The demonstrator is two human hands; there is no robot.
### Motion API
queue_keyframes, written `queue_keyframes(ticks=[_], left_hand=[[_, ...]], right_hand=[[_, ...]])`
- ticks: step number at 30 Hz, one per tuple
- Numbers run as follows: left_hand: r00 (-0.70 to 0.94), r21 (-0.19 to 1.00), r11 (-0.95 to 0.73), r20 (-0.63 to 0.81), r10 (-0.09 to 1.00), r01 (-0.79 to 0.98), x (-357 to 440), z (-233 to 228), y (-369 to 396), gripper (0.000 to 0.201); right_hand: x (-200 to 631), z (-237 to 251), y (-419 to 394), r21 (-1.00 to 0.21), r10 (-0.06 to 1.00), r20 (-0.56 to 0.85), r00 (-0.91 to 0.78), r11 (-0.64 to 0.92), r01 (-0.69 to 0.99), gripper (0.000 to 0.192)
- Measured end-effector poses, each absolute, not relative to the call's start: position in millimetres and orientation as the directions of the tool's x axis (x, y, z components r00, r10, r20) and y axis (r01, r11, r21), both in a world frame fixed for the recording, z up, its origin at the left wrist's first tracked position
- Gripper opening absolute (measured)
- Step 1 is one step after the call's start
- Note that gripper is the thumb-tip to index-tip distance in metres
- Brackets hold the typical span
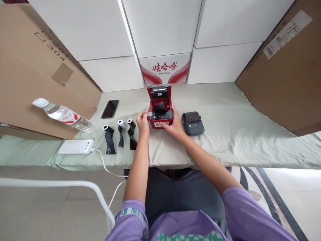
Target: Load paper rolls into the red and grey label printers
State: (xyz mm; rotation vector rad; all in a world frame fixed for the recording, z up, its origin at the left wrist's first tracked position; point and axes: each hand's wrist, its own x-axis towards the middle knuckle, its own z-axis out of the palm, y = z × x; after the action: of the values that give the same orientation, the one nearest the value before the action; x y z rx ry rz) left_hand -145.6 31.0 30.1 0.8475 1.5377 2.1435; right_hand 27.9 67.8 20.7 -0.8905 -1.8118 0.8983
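Note:
A red and black label printer (161, 115) stands on the cloth in front of me with its lid (160, 92) raised. A dark strip (159, 107) lies inside its open top. My right hand (175, 125) grips the printer's right side, the thumb across the front by a white label. At the left front edge, the curled fingers of my left hand (143, 121) are closed against the printer; their tips are partly hidden. Just right of my right hand sits a smaller dark grey printer (193, 124) with a dark patterned strip sticking out of its top.
Left of my arm lie several paper rolls (122, 124) with dark tails. Beyond them are a phone (110, 109), a tilted water bottle (64, 115) and a white power bank (76, 147) with a cable (103, 160). White boxes (162, 68) line the back; cardboard boxes (283, 73) flank both sides.

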Motion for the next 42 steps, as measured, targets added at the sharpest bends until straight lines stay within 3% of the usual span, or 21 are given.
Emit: queue_keyframes(ticks=[10, 16, 20, 22, 26, 30, 34, 37, 42], left_hand=[[-0.750, 0.946, -0.324, 0.219, 0.624, 0.007, -138, 34, 30, 0.027], [-0.763, 0.936, -0.350, 0.262, 0.591, 0.050, -133, 31, 30, 0.026], [-0.770, 0.924, -0.379, 0.285, 0.571, 0.061, -132, 28, 30, 0.025], [-0.770, 0.920, -0.390, 0.284, 0.572, 0.050, -131, 28, 30, 0.024], [-0.767, 0.916, -0.399, 0.285, 0.575, 0.040, -129, 30, 28, 0.026], [-0.773, 0.920, -0.389, 0.276, 0.571, 0.041, -129, 30, 28, 0.024], [-0.764, 0.913, -0.406, 0.284, 0.579, 0.032, -128, 30, 29, 0.025], [-0.760, 0.917, -0.398, 0.279, 0.587, 0.029, -128, 31, 29, 0.031], [-0.766, 0.919, -0.392, 0.279, 0.579, 0.039, -127, 31, 29, 0.031]], right_hand=[[30, 30, 64, -0.846, 0.858, 0.392, -0.332, 0.478, 0.237, 0.100], [40, 76, 64, -0.797, 0.846, 0.470, -0.250, 0.529, 0.290, 0.038], [39, 109, 93, -0.771, 0.861, 0.345, -0.374, 0.487, 0.411, 0.038], [33, 121, 113, -0.676, 0.820, 0.263, -0.509, 0.533, 0.509, 0.038], [13, 137, 146, -0.369, 0.691, 0.111, -0.714, 0.696, 0.616, 0.039], [-13, 145, 153, -0.103, 0.634, -0.091, -0.768, 0.761, 0.641, 0.035], [-37, 146, 144, 0.107, 0.639, -0.157, -0.753, 0.769, 0.630, 0.036], [-43, 148, 142, 0.122, 0.621, -0.195, -0.759, 0.783, 0.610, 0.035], [-22, 153, 147, -0.002, 0.604, -0.200, -0.771, 0.787, 0.617, 0.040]])
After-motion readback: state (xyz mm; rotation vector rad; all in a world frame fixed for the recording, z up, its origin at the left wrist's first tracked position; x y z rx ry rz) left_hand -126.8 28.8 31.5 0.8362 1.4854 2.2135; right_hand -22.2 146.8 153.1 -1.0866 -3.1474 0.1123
